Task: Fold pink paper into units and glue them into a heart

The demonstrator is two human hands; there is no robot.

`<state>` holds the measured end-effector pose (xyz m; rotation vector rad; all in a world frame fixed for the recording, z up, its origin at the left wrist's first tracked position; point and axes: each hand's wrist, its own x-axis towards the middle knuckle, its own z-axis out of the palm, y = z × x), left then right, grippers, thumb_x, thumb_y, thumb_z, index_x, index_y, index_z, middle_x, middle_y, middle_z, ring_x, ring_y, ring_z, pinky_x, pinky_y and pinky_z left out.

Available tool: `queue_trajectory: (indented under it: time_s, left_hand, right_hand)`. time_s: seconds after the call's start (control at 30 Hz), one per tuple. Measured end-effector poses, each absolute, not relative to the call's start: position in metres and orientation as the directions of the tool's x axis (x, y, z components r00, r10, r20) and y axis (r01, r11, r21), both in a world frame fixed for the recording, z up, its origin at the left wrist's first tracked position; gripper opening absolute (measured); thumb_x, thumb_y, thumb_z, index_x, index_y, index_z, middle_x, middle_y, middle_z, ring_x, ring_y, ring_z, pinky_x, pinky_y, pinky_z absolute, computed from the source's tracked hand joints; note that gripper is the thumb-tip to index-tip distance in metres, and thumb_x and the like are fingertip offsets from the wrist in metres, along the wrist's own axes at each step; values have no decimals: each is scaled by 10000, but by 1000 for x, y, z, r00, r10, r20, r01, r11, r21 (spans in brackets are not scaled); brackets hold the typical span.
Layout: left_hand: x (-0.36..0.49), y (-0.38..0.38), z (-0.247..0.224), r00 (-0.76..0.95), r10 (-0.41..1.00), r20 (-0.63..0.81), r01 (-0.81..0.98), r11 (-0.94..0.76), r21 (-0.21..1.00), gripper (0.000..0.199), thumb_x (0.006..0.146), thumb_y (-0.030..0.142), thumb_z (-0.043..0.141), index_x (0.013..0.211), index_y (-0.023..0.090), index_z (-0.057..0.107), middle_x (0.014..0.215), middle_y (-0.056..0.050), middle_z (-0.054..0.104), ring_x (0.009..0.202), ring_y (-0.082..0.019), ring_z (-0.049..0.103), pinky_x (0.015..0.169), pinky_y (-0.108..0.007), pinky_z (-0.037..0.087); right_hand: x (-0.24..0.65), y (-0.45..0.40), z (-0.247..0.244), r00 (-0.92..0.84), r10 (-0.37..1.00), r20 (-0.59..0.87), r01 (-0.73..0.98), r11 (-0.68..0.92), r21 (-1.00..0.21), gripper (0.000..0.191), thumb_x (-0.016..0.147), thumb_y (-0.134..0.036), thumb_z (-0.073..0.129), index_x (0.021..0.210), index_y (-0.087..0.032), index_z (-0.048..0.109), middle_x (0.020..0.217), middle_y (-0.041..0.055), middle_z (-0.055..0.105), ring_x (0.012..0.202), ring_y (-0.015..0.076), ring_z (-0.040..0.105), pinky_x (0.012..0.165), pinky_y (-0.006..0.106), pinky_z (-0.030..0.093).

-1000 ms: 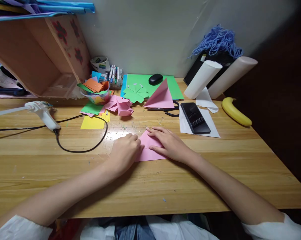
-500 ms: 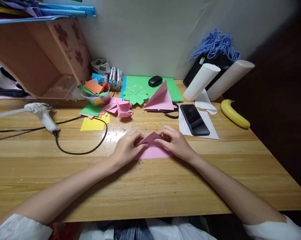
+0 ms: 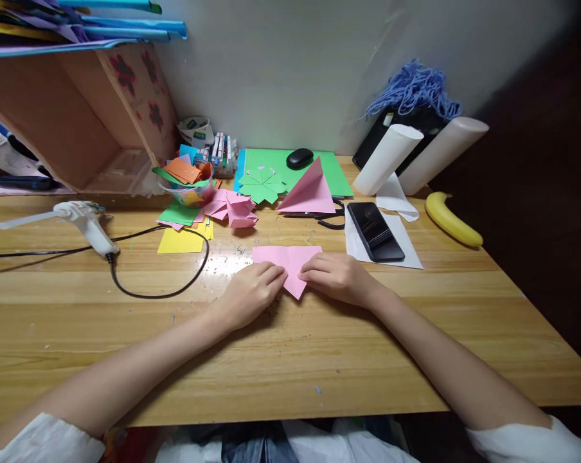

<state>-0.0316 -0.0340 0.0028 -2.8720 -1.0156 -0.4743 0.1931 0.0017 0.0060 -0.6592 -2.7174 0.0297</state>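
Folded pink paper [image 3: 290, 257], 1 piece: on the worktop [image 3: 290, 360], 1 corner pointing toward the near edge. Left hand [image 3: 254, 289]: narrow grip, holding the paper's left slanting side. Right hand [image 3: 339, 276]: narrow grip, holding the right slanting side. Beyond the paper: 1 standing pink fold [image 3: 314, 190] beside black scissors [image 3: 332, 225]; 1 black phone [image 3: 375, 230] on a white sheet [image 3: 410, 247], right; 1 yellow banana [image 3: 452, 220], farther right; 1 white glue gun [image 3: 89, 226], left.

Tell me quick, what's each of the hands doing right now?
Left hand: fingers curled, touching the left side of the folded pink paper sheet; pinch unclear.
Right hand: fingers curled, touching its right side; pinch unclear.
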Motion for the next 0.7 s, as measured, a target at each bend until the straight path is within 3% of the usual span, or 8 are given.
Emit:
queue_trajectory:
  time_s: [0.07,0.17,0.27,0.33,0.5,0.7]
  left_hand:
    - [-32,-33,1,715,641,278,636,-762,121,249,878,158,383,1054,114,553,1000,-80,622,885,-186,543,710,-310,459]
    - [-32,-28,0,614,736,283,652,-676,343,208,875,206,408,952,143,591,964,-62,613,866,-164,536,720,-289,446]
    - [-31,-20,0,498,828,257,620,-548,562,210,873,265,419,824,152,589,872,-45,586,804,-139,524,701,-268,430]
    - [-30,-17,1,461,858,226,591,-487,643,211,870,273,423,773,154,567,819,-34,563,764,-132,512,681,-263,417]
    - [-29,-15,0,421,886,195,592,-431,681,196,855,285,447,724,160,523,784,-20,517,733,-133,481,662,-267,392]
    - [-27,-14,-4,333,914,233,711,-406,574,206,827,293,489,676,153,478,809,-38,466,788,-159,446,690,-294,386]
  right_hand:
    - [194,3,6,-808,495,318,445,868,-220,195,868,-231,429,857,-198,620,870,31,660,781,145,585,643,264,439]
    - [195,3,8,-764,585,273,470,794,-386,175,865,-267,447,865,-195,606,876,39,643,828,152,570,704,271,430]
    - [192,4,10,-665,715,216,557,668,-494,189,865,-300,448,813,-181,584,812,43,609,782,154,544,689,276,413]
    - [190,4,12,-613,770,175,595,596,-539,201,859,-320,456,773,-176,567,795,41,578,734,145,522,654,267,401]
    - [189,6,11,-584,802,120,598,526,-605,221,831,-335,500,678,-176,513,735,14,514,667,124,476,611,249,371]
    - [184,5,4,-458,884,97,710,429,-559,219,801,-324,539,648,-181,474,733,14,489,712,149,465,628,266,371]
